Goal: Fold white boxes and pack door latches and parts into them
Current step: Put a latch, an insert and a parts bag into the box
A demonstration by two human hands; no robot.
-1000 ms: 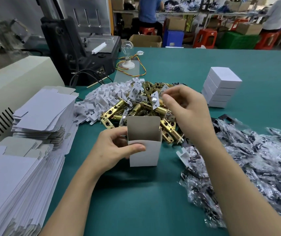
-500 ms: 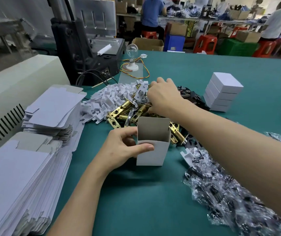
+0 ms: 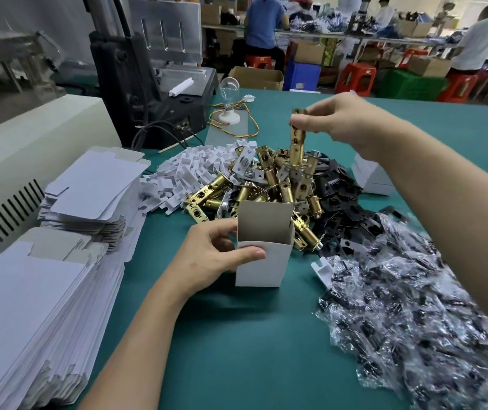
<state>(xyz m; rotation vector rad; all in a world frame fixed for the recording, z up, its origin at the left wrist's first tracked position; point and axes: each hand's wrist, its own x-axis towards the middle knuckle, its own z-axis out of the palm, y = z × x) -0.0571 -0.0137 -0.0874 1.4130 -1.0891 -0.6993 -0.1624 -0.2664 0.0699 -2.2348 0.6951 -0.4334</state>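
Observation:
An upright white box (image 3: 263, 261) with its top flap open stands on the green table. My left hand (image 3: 210, 255) grips its left side, thumb across the front. My right hand (image 3: 346, 119) pinches the top of a brass door latch (image 3: 297, 143) and holds it hanging upright above the heap of brass latches (image 3: 254, 187), behind the box. White plastic parts (image 3: 189, 170) lie left of the heap and black plates (image 3: 337, 196) lie to its right.
Stacks of flat white box blanks (image 3: 89, 190) fill the left side. Clear bags of black screws (image 3: 408, 309) spread at the right. Folded white boxes (image 3: 370, 176) sit behind my right forearm. A black machine (image 3: 148, 84) and a bulb (image 3: 229, 93) stand at the back, with people working beyond.
My right hand reached into the latch heap, took hold of one brass latch and has lifted it up above the pile. My left hand keeps holding the box.

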